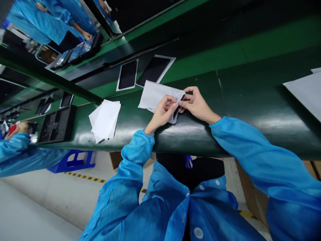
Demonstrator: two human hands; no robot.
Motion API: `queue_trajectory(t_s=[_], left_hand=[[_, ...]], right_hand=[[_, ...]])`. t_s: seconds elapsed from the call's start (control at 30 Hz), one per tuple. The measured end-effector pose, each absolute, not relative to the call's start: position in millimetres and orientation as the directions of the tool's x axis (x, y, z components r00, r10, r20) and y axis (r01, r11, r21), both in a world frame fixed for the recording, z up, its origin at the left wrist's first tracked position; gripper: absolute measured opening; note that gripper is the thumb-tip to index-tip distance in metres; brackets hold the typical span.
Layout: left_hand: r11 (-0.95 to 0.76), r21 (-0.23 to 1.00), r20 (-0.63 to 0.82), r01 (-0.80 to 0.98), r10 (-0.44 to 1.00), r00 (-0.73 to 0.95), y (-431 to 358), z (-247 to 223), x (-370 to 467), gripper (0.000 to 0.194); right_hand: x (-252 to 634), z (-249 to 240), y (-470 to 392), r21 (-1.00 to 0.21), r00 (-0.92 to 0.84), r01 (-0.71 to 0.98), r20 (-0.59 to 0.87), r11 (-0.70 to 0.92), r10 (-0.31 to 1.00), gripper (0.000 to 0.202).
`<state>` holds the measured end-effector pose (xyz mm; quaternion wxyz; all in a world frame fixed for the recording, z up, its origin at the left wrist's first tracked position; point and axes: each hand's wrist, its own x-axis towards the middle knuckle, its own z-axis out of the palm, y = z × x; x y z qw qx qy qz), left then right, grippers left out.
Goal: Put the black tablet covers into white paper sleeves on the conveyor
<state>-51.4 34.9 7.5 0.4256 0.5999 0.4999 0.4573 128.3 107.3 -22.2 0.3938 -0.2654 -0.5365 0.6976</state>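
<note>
Near the middle of the green bench lies a white sleeve (160, 94), with the dark edge of a flat device showing at its right end. My left hand (164, 112) pinches the sleeve's edge at that opening. Close against it, my right hand (195, 104) is closed on the dark flat device (182, 97), its fingers at the sleeve's mouth. How far the device sits inside is hidden by the sleeve. Just beyond are a dark tablet-like panel (155, 68) and a smaller one (128, 74), each on a white sheet.
White sleeves (106, 118) are stacked to the left; more white sheets (306, 90) lie far right. A black divided tray (56, 124) stands near a co-worker's hand (23, 127). A green bar (50, 75) slants above the bench. Another co-worker's hand (87, 35) is across the line.
</note>
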Motion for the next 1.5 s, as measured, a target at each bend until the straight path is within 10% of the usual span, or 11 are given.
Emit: queue_trajectory(t_s=[0.4,0.57,1.0,1.5], left_hand=[[-0.307,0.748,0.356,0.588,0.934,0.034,37,6,-64,0.029],[-0.093,0.657,0.363,0.748,0.909,-0.206,48,-2,-105,0.032],[-0.062,0.933,0.125,0.354,0.979,-0.159,53,-23,-88,0.052],[0.073,0.991,-0.103,-0.112,0.95,-0.294,60,-17,-93,0.029]], right_hand=[[136,-25,117,-0.98,-0.131,-0.037,0.199,0.196,0.971,0.017],[149,-24,134,-0.969,0.04,-0.011,0.246,0.246,0.969,0.017],[177,-25,164,-0.942,0.278,-0.058,0.303,0.331,0.911,0.008],[181,-28,172,-0.921,0.283,-0.133,0.319,0.366,0.905,0.034]])
